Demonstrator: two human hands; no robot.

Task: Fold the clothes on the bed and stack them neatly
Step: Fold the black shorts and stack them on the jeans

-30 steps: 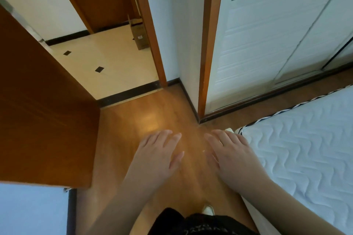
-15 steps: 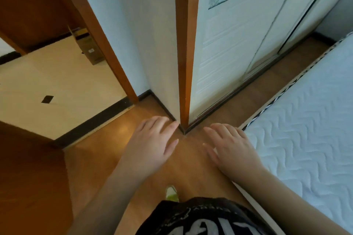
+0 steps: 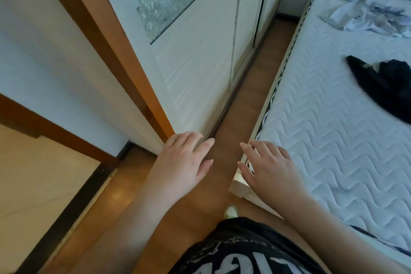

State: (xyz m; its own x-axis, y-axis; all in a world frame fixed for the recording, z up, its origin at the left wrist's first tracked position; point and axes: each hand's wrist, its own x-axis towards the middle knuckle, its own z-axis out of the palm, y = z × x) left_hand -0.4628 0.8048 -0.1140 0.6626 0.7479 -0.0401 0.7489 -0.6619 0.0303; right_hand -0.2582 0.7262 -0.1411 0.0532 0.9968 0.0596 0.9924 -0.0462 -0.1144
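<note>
A bed point(image 3: 322, 131) with a white quilted mattress fills the right side. On it lies a crumpled black garment point(image 3: 387, 83) at the right edge, and farther back a rumpled white and grey garment point(image 3: 373, 14). My left hand point(image 3: 182, 162) hovers palm down over the wooden floor, fingers straight, holding nothing. My right hand point(image 3: 271, 169) hovers over the near corner of the bed, fingers spread, also empty. Both hands are well short of the clothes.
A white sliding wardrobe point(image 3: 195, 55) with a frosted glass panel runs along the left of a narrow strip of wooden floor point(image 3: 244, 100). A wooden door frame point(image 3: 106, 46) and a doorway to a tiled room lie at the left. My foot point(image 3: 231, 211) shows below.
The view has swung right from the doorway toward the bed, so the two garments on the mattress have come into sight. Both hands stay held out, empty, in front of me.
</note>
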